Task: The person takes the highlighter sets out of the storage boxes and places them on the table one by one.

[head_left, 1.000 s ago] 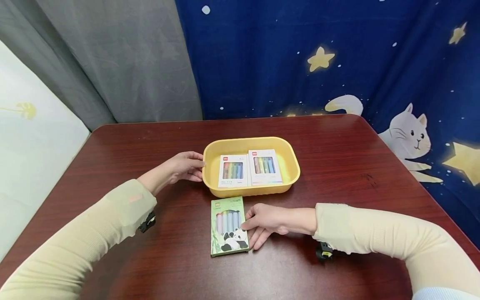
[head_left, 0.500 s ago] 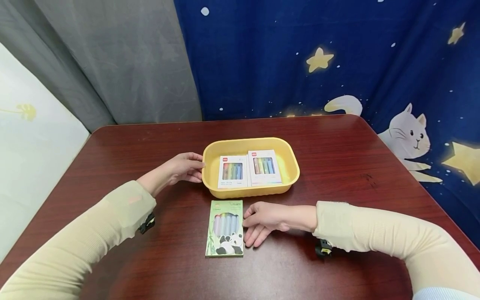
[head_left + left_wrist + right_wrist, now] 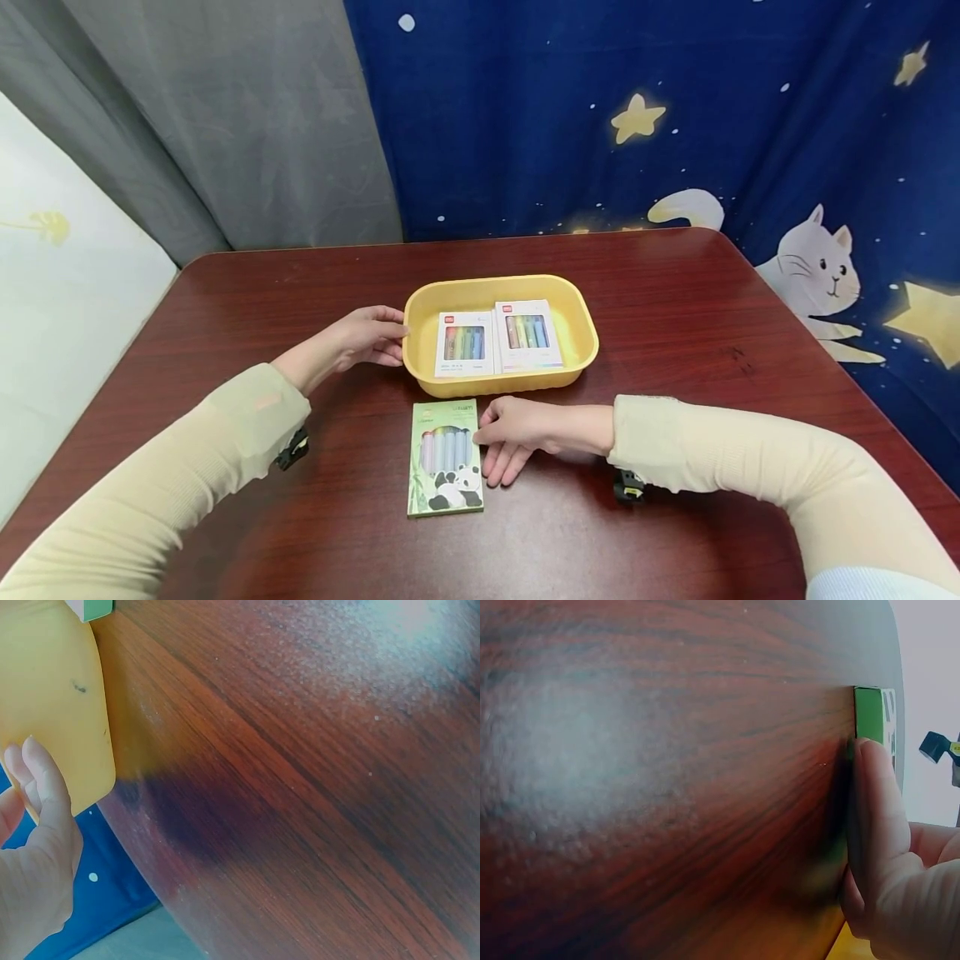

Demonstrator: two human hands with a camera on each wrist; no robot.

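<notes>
A green marker box (image 3: 442, 479) with a panda picture lies flat just in front of the yellow basket (image 3: 576, 325). My right hand (image 3: 517, 433) is at the box's right side, the thumb at its top edge. In the right wrist view, straight fingers (image 3: 881, 802) run along the box's green side (image 3: 868, 712). My left hand (image 3: 367, 337) holds the basket's left rim. In the left wrist view, its fingers (image 3: 49, 776) lie against the outer wall. Two white boxes, the left one (image 3: 465, 367) and the right one (image 3: 528, 358), with colored sticks in windows, lie side by side inside the basket.
The dark red wooden table (image 3: 675, 325) has its far edge by a blue curtain (image 3: 525, 108) with stars and a cat, and a grey curtain (image 3: 262, 125). A white surface (image 3: 67, 292) stands at the left.
The green marker box has shifted left and turned straighter, with a gap now between it and the basket. My right hand has moved slightly left beside it. My left hand stays at the rim.
</notes>
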